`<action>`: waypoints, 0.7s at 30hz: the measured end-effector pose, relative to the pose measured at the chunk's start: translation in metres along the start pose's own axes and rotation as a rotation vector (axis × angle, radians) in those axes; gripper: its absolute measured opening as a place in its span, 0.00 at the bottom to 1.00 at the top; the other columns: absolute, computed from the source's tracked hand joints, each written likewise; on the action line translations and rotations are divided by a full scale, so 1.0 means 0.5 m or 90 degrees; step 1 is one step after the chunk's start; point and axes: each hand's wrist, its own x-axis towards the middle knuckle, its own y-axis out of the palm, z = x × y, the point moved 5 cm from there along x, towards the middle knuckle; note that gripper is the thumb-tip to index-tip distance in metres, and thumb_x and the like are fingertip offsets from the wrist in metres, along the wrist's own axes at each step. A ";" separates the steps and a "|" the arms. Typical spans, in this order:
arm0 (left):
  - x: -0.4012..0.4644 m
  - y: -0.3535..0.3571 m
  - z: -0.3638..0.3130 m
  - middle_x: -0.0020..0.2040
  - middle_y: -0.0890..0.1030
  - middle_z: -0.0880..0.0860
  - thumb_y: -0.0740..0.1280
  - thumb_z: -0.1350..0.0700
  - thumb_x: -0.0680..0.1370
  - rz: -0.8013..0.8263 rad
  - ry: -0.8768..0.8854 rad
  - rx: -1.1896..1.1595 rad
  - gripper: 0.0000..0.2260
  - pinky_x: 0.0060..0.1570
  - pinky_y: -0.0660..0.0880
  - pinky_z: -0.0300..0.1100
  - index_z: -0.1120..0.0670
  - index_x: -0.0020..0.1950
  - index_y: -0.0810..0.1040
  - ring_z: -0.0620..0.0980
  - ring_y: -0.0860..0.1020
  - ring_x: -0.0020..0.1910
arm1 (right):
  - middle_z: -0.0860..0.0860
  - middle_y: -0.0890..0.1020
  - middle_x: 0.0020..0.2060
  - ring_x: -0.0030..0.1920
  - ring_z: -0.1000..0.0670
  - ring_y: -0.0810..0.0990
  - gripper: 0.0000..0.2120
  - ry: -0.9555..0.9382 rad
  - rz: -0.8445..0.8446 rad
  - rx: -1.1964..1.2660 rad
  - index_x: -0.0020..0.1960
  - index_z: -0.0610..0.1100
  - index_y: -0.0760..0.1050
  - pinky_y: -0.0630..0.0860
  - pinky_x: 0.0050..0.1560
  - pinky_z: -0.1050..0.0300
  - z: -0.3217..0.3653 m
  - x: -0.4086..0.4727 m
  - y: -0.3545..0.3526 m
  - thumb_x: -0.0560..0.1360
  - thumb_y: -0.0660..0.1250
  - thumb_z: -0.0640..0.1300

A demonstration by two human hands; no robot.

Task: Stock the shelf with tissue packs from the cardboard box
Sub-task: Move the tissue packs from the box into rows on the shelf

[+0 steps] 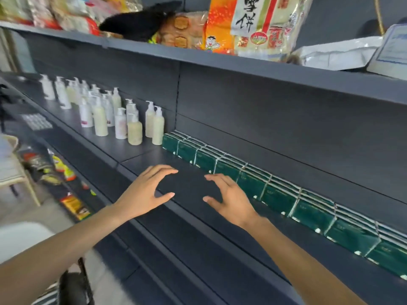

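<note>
Both hands are hovering over the bare front strip of the shelf (182, 186), holding nothing: the left hand (143, 194) and the right hand (229, 199) are facing each other with fingers loosely spread and thumbs apart, a gap lying between them. The tissue packs (275, 190) are standing in a tight green row along the shelf's back wall, just beyond the right hand and running off to its far side. The cardboard box is not showing in this view.

The likely trouble, as I judge it: a careless reach past the right hand could be nudging the upright packs out of line or toppling them forward. The pump bottles (132, 124) are crowding the space beyond the left hand, close to the row's near end, so any sideways sweep risks knocking them over. Snack bags (242, 25) are sitting on the shelf above both hands, limiting headroom.
</note>
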 end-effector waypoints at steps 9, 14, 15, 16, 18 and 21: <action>-0.214 -0.164 0.256 0.70 0.69 0.43 0.70 0.45 0.78 -0.027 -0.138 0.049 0.26 0.69 0.66 0.43 0.45 0.74 0.67 0.45 0.69 0.68 | 0.57 0.69 0.70 0.69 0.55 0.67 0.27 -0.118 0.081 0.081 0.75 0.51 0.63 0.66 0.70 0.55 0.241 0.185 0.207 0.79 0.66 0.55; -0.332 -0.228 0.364 0.69 0.70 0.41 0.72 0.47 0.77 -0.054 -0.268 0.074 0.24 0.67 0.64 0.37 0.43 0.72 0.69 0.43 0.69 0.69 | 0.56 0.69 0.71 0.70 0.55 0.66 0.28 -0.198 0.138 0.128 0.75 0.50 0.63 0.67 0.69 0.55 0.340 0.278 0.326 0.79 0.66 0.55; -0.356 -0.236 0.384 0.69 0.70 0.41 0.72 0.47 0.77 -0.055 -0.291 0.080 0.24 0.67 0.63 0.34 0.43 0.71 0.69 0.42 0.69 0.68 | 0.56 0.69 0.71 0.70 0.54 0.66 0.28 -0.214 0.150 0.134 0.76 0.50 0.63 0.67 0.69 0.55 0.358 0.297 0.351 0.79 0.65 0.55; -0.380 -0.244 0.403 0.69 0.70 0.40 0.72 0.47 0.77 -0.056 -0.318 0.085 0.23 0.66 0.62 0.32 0.43 0.70 0.70 0.41 0.69 0.68 | 0.56 0.69 0.71 0.70 0.54 0.66 0.28 -0.233 0.160 0.142 0.76 0.50 0.63 0.67 0.69 0.55 0.376 0.315 0.376 0.79 0.65 0.55; -0.424 -0.259 0.440 0.68 0.71 0.41 0.73 0.48 0.76 -0.057 -0.375 0.106 0.23 0.65 0.63 0.33 0.44 0.69 0.70 0.42 0.69 0.68 | 0.56 0.70 0.70 0.69 0.54 0.67 0.28 -0.270 0.179 0.165 0.75 0.50 0.63 0.69 0.67 0.54 0.411 0.351 0.426 0.79 0.66 0.55; -0.482 -0.281 0.480 0.68 0.73 0.44 0.73 0.47 0.76 -0.070 -0.452 0.158 0.23 0.63 0.65 0.36 0.46 0.69 0.71 0.44 0.69 0.67 | 0.56 0.71 0.68 0.67 0.54 0.69 0.26 -0.325 0.217 0.198 0.73 0.51 0.65 0.71 0.64 0.53 0.461 0.400 0.501 0.78 0.67 0.54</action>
